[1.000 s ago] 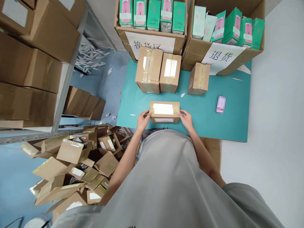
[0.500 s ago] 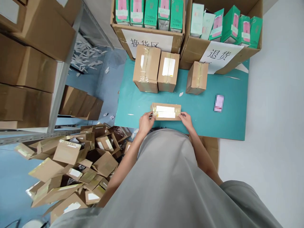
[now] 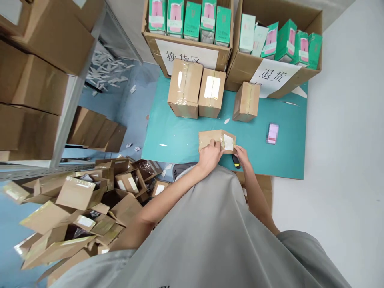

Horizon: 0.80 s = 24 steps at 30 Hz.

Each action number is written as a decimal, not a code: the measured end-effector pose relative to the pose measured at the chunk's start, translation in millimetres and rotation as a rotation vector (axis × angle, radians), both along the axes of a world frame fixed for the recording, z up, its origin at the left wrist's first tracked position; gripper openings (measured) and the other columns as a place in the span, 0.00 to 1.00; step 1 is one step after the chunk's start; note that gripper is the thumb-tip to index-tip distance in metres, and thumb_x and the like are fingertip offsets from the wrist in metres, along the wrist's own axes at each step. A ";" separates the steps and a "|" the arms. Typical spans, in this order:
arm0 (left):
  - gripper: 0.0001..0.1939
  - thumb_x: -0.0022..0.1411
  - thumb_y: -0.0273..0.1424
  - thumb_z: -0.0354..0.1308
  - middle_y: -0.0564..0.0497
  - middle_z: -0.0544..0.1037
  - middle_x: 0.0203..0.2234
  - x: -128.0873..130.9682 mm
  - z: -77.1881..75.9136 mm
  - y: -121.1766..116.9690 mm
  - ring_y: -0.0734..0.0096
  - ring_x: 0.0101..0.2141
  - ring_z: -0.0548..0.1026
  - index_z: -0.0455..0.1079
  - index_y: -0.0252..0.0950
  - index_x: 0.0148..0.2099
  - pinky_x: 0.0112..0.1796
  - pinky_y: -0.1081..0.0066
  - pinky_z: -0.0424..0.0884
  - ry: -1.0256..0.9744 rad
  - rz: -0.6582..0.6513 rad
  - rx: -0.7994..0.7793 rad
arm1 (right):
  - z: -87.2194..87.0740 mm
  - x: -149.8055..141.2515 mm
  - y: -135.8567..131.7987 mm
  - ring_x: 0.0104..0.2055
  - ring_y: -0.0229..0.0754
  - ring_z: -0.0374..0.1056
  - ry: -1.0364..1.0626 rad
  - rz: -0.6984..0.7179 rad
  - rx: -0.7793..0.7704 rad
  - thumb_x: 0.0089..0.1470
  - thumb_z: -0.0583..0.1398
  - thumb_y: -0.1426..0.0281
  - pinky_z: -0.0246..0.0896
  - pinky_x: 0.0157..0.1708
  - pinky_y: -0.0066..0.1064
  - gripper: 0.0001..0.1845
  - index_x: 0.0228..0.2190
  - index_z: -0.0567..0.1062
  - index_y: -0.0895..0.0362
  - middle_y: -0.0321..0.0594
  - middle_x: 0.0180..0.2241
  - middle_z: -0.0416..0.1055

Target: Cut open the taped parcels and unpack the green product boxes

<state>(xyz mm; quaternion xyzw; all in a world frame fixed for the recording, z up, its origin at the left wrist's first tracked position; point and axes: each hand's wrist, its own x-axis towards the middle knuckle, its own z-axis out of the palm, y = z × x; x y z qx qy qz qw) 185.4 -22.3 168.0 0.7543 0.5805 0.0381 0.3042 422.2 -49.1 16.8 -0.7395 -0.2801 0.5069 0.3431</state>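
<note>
Steadily, a small brown cardboard carton sits at the near side of a green-topped desk, turned between two bare hands. The left hand has its grip closed over the near edge, fingers curled, apparently to brace the carton; the right hand pinches the right-hand corner in a nearly closed grip, likely for fine control beside the white label. A black-and-yellow tool lies just beside the right hand, seemingly within easy reach.

Beyond, three taped cartons stand upright, leaving working room in front. Behind them, two large open cardboard boxes hold mostly green packages on end, their handwritten paper signs facing the person, presumably for quick reading.
</note>
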 end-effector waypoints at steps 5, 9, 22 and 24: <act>0.23 0.77 0.39 0.64 0.36 0.81 0.59 -53.4 -32.0 -3.7 0.48 0.50 0.85 0.75 0.39 0.68 0.52 0.58 0.79 -0.156 0.195 0.032 | 7.1 -13.0 7.8 0.54 0.53 0.80 0.029 -0.002 0.005 0.52 0.69 0.45 0.76 0.50 0.39 0.30 0.45 0.84 0.55 0.48 0.49 0.86; 0.21 0.72 0.33 0.66 0.36 0.85 0.55 -115.4 -91.5 -5.9 0.50 0.50 0.86 0.75 0.36 0.64 0.54 0.55 0.81 -0.445 0.512 -0.072 | 21.0 -49.2 26.4 0.49 0.53 0.82 -0.096 0.205 0.018 0.58 0.69 0.56 0.78 0.52 0.42 0.20 0.44 0.83 0.57 0.50 0.47 0.87; 0.22 0.49 0.27 0.66 0.40 0.89 0.47 -229.7 -152.3 -14.2 0.45 0.54 0.84 0.83 0.32 0.48 0.61 0.49 0.78 -0.515 0.922 -0.280 | 170.5 -226.7 26.2 0.55 0.56 0.80 -0.688 1.299 0.266 0.78 0.54 0.66 0.79 0.53 0.44 0.22 0.63 0.76 0.66 0.64 0.63 0.72; 0.21 0.48 0.28 0.65 0.41 0.89 0.43 -232.7 -153.2 -16.7 0.44 0.54 0.84 0.83 0.32 0.46 0.60 0.48 0.79 -0.512 0.902 -0.285 | 177.9 -254.0 20.5 0.57 0.56 0.79 -0.682 1.414 0.316 0.77 0.54 0.72 0.81 0.52 0.42 0.22 0.64 0.73 0.69 0.66 0.62 0.73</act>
